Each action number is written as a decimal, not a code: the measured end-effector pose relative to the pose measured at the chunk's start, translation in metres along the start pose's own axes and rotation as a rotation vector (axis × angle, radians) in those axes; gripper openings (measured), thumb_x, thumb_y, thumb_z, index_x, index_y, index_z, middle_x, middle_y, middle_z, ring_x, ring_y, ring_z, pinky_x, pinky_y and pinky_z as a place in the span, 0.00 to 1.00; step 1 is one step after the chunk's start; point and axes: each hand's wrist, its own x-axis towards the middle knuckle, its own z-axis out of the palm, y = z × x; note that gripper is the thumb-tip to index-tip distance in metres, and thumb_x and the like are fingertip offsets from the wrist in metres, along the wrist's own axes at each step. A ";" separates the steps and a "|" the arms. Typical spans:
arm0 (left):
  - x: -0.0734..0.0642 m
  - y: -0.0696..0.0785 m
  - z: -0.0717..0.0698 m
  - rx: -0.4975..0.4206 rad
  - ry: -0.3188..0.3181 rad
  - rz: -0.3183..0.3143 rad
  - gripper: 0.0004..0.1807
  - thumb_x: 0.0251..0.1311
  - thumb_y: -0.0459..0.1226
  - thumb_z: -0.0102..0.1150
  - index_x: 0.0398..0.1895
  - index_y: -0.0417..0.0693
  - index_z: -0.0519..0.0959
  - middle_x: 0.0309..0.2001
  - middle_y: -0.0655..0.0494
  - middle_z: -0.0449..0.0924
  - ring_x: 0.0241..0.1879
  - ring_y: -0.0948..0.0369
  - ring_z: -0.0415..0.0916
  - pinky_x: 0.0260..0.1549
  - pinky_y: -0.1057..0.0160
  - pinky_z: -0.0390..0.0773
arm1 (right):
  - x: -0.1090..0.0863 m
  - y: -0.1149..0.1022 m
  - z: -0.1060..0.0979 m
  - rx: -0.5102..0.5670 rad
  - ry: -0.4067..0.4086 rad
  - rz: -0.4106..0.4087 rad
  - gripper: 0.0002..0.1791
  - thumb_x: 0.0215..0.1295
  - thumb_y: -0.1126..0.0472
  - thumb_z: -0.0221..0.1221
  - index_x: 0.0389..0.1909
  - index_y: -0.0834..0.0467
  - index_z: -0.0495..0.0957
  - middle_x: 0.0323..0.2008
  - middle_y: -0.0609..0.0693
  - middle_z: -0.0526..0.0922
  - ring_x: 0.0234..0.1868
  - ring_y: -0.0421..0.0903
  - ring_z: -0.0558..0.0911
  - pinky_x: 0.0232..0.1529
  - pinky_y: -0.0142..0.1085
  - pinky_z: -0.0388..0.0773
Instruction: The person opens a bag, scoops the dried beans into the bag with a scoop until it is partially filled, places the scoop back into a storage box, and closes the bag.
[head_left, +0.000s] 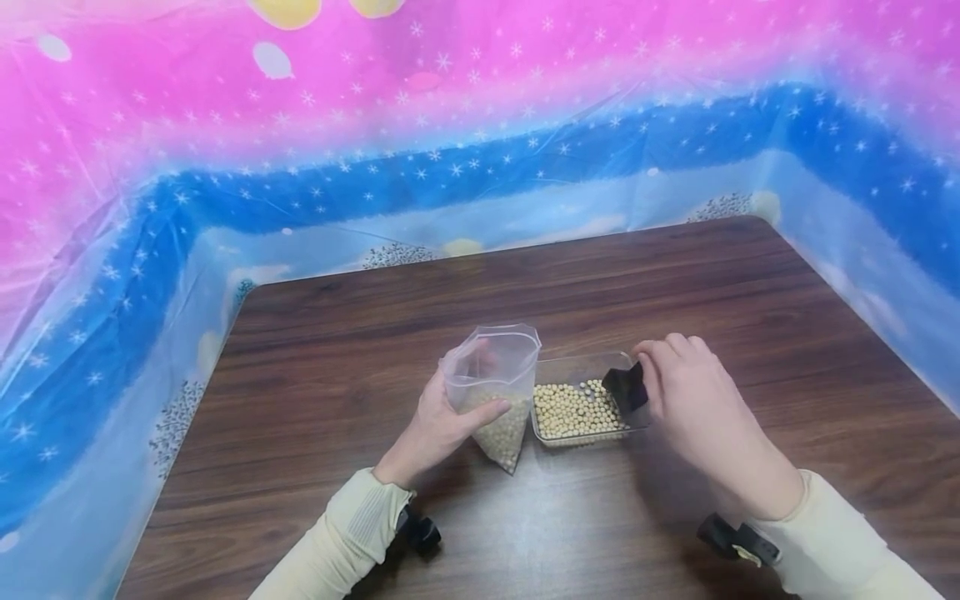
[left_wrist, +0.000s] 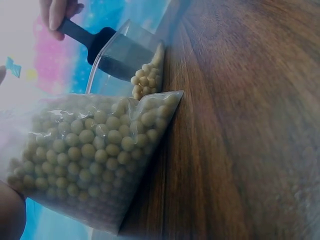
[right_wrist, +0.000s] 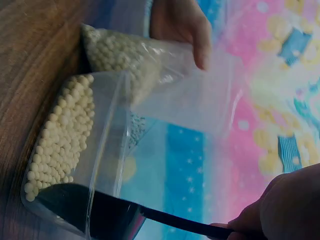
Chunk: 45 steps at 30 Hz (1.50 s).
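My left hand [head_left: 442,412] grips a clear zip bag [head_left: 498,358] around its side, thumb across the front. Pale round beans fill the lower part of the bag, and its mouth gapes at the top. To its right stands a clear plastic box [head_left: 551,440] with a layer of beans [head_left: 573,408] inside. My right hand [head_left: 693,400] pinches the handle of a black scoop [head_left: 626,389]. In the right wrist view the scoop's blade [right_wrist: 75,205] dips into the beans at one end of the box, its handle [right_wrist: 185,223] rising over the rim.
A dark wood-grain table [head_left: 360,333] carries the bag and box. Behind it and along both sides hangs a pink and blue patterned cloth [head_left: 450,167]. Black wrist cameras [head_left: 420,533] sit below both cuffs, close over the table.
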 end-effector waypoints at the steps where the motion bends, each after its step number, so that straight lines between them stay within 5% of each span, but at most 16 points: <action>1: 0.000 0.000 0.000 -0.002 -0.001 -0.002 0.41 0.52 0.24 0.67 0.70 0.39 0.60 0.58 0.37 0.70 0.58 0.45 0.69 0.58 0.56 0.73 | 0.000 0.002 -0.002 0.022 -0.018 0.035 0.06 0.65 0.70 0.55 0.36 0.67 0.80 0.28 0.56 0.78 0.31 0.56 0.73 0.31 0.47 0.72; 9: 0.000 0.000 0.000 0.025 0.012 -0.007 0.41 0.52 0.25 0.68 0.70 0.39 0.61 0.58 0.39 0.70 0.58 0.47 0.69 0.59 0.55 0.71 | -0.004 0.016 -0.005 0.173 -0.147 0.262 0.11 0.72 0.64 0.52 0.41 0.64 0.82 0.36 0.56 0.83 0.34 0.53 0.78 0.36 0.47 0.73; 13: 0.000 0.001 0.000 0.039 0.009 0.003 0.41 0.51 0.25 0.68 0.69 0.39 0.61 0.57 0.39 0.71 0.58 0.47 0.70 0.59 0.55 0.72 | -0.010 0.018 0.001 0.251 -0.236 0.362 0.14 0.74 0.58 0.50 0.46 0.61 0.82 0.29 0.51 0.80 0.27 0.48 0.72 0.31 0.40 0.68; 18: 0.000 0.001 0.001 0.023 0.005 0.014 0.40 0.52 0.24 0.67 0.69 0.38 0.61 0.57 0.38 0.71 0.57 0.47 0.70 0.58 0.55 0.73 | -0.014 0.026 0.005 0.365 -0.338 0.430 0.20 0.75 0.50 0.49 0.51 0.59 0.81 0.35 0.52 0.84 0.34 0.48 0.76 0.37 0.39 0.70; 25: 0.001 0.001 0.001 0.014 0.005 0.005 0.40 0.52 0.24 0.67 0.69 0.38 0.61 0.58 0.39 0.71 0.57 0.48 0.70 0.58 0.55 0.72 | -0.017 0.044 0.014 0.674 -0.478 0.589 0.19 0.75 0.58 0.50 0.57 0.66 0.77 0.27 0.51 0.75 0.25 0.39 0.69 0.23 0.30 0.65; 31: 0.000 0.000 0.001 0.012 -0.008 0.023 0.40 0.53 0.25 0.67 0.69 0.37 0.60 0.58 0.38 0.71 0.57 0.47 0.70 0.58 0.55 0.72 | -0.024 0.054 0.026 0.822 -0.472 0.637 0.17 0.75 0.63 0.49 0.54 0.70 0.76 0.37 0.53 0.81 0.33 0.35 0.76 0.32 0.27 0.74; 39: -0.001 0.000 -0.001 0.014 -0.007 0.024 0.40 0.52 0.24 0.66 0.69 0.36 0.60 0.57 0.37 0.71 0.56 0.47 0.71 0.56 0.54 0.74 | -0.029 0.062 0.036 0.837 -0.444 0.701 0.17 0.76 0.61 0.48 0.54 0.68 0.76 0.28 0.50 0.76 0.30 0.39 0.74 0.30 0.31 0.72; 45: -0.001 -0.001 -0.002 0.025 -0.004 0.024 0.39 0.53 0.25 0.67 0.69 0.36 0.61 0.59 0.39 0.69 0.57 0.46 0.70 0.56 0.55 0.73 | -0.031 0.071 0.045 0.969 -0.394 0.756 0.18 0.76 0.63 0.46 0.55 0.73 0.73 0.26 0.45 0.75 0.29 0.38 0.73 0.32 0.31 0.73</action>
